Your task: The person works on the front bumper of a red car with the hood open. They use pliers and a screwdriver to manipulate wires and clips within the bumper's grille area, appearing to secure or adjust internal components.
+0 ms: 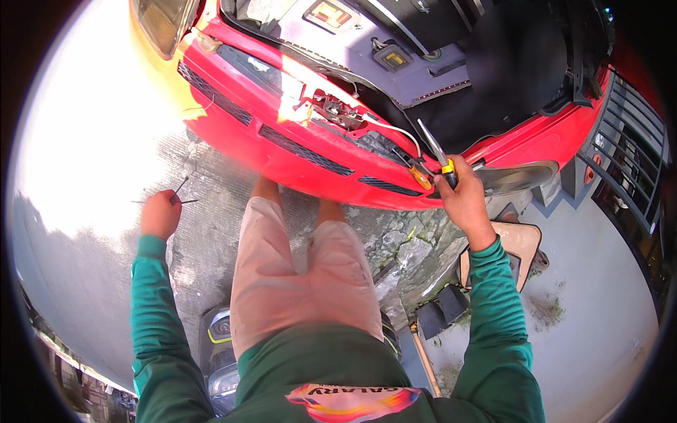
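Note:
My left hand (161, 213) is closed around thin dark pieces (182, 187), too small to identify, held out over the pavement left of my legs. My right hand (460, 197) grips long-nose pliers (436, 146) with yellow-and-black handles, their jaws angled up toward the open compartment. Just beside that hand, an orange-handled screwdriver (420, 176) lies on the red car's bumper (296, 158). A metal latch mechanism (338, 109) sits in the top of the red panel, with a pale cable (398, 129) curving from it toward the right.
The car's open compartment (430, 84) is ahead. At right are a barred metal gate (627, 141), a step and a beige padded object (515, 240). Below lie dark blocks (441, 310), a wooden handle (423, 356) and a dark machine or case (218, 331). The concrete (176, 162) is cracked and partly sunlit.

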A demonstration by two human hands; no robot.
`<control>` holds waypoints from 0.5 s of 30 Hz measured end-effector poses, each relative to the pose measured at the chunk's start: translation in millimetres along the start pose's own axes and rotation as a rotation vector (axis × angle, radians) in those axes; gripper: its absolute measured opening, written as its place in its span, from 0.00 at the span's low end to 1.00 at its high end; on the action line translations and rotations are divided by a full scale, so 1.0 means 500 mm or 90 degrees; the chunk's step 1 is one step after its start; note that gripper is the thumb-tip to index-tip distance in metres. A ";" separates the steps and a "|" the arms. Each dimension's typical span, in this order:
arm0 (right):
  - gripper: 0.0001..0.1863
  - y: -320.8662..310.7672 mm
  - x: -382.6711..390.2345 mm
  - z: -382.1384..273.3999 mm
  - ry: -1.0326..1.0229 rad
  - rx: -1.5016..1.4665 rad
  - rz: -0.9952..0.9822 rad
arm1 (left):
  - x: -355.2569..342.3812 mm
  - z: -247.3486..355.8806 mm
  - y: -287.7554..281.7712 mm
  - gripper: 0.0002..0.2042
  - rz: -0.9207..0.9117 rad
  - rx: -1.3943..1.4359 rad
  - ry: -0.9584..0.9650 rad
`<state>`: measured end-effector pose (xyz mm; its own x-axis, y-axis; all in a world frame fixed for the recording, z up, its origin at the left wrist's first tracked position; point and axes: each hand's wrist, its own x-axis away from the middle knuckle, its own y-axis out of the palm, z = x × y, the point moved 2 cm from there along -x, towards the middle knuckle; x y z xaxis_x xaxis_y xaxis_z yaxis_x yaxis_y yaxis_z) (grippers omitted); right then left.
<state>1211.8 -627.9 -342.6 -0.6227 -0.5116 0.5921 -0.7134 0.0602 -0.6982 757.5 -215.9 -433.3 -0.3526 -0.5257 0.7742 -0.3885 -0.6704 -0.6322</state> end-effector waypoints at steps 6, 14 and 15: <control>0.20 0.042 0.154 0.107 0.031 -0.027 0.065 | 0.024 -0.212 0.127 0.10 -0.179 -0.169 -0.128; 0.16 0.052 0.193 0.368 0.404 -0.366 0.305 | 0.011 -0.100 0.068 0.25 0.038 -0.018 0.022; 0.17 0.058 0.179 0.367 0.418 -0.416 0.324 | 0.004 -0.080 0.063 0.25 0.043 0.016 0.034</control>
<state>1194.3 -829.0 -383.6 -0.8096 0.2563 0.5281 -0.2322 0.6864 -0.6892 710.5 -216.8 -452.9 -0.4220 -0.5421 0.7267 -0.3411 -0.6477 -0.6813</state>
